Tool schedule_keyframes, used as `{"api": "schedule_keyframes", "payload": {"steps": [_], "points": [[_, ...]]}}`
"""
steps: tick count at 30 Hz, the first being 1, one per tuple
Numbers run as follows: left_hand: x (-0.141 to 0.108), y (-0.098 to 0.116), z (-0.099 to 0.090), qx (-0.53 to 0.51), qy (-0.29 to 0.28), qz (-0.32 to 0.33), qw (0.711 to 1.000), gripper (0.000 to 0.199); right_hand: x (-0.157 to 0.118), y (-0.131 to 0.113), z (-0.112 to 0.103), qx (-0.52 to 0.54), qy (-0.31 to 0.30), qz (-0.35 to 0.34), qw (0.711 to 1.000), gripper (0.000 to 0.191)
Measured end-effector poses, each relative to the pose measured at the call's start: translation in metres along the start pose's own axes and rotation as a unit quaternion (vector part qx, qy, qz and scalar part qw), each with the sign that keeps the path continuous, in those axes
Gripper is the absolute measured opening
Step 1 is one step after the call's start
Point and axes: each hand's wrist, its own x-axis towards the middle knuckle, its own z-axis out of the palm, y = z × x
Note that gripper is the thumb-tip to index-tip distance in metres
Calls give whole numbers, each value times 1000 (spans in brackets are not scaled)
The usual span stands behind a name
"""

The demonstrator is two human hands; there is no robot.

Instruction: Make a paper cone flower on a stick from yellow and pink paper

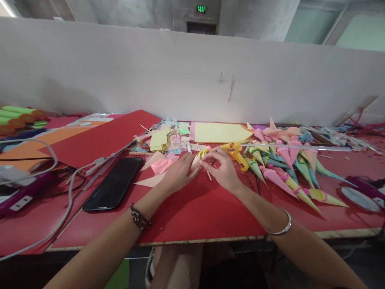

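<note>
Over the middle of the red table, my left hand (179, 172) is closed on a small pale paper cone (196, 162) with a yellow paper piece (202, 153) at its top. My right hand (221, 166) pinches at the right side of the same cone with its fingertips. Just behind my right hand lies a yellow glue gun (236, 152). Beside my left hand are a crumpled pink sheet (161, 165) and pale pointed paper pieces (152, 180).
Several pastel paper cones (279, 182) are piled on the right. A black phone (114, 184), white cables (71, 188) and a purple power strip (27, 196) lie left. Yellow sheets (221, 132) rest near the white partition (168, 80).
</note>
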Motion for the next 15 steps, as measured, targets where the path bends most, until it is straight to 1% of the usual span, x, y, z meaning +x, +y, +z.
{"api": "schedule_keyframes", "payload": {"steps": [2,4,6,7,8,10,11,13,14,15], "points": [[1,1,1,-77,1,-3,997,23,0,-1,0,7,1,-6,1000,3],[2,2,2,-167,0,-33,985,27,0,-2,0,16,15,-14,1000,6],[3,2,3,-252,-2,-102,962,31,0,-1,1,25,36,-15,999,8],[3,1,4,-295,-1,-143,945,33,0,0,1,26,45,-11,999,9],[4,0,5,-341,2,-185,922,35,0,1,2,23,51,-5,998,9],[4,-1,6,-447,8,-241,861,38,0,3,2,5,49,5,999,9],[5,-2,7,-505,8,-248,827,38,0,3,2,-8,43,8,999,8],[6,-2,6,-604,-4,-233,762,36,0,3,2,-33,26,6,999,7],[6,-2,6,-638,-12,-219,738,35,0,3,2,-42,18,2,999,7],[6,-1,5,-662,-20,-209,720,34,0,3,2,-48,12,-3,999,8]]}}
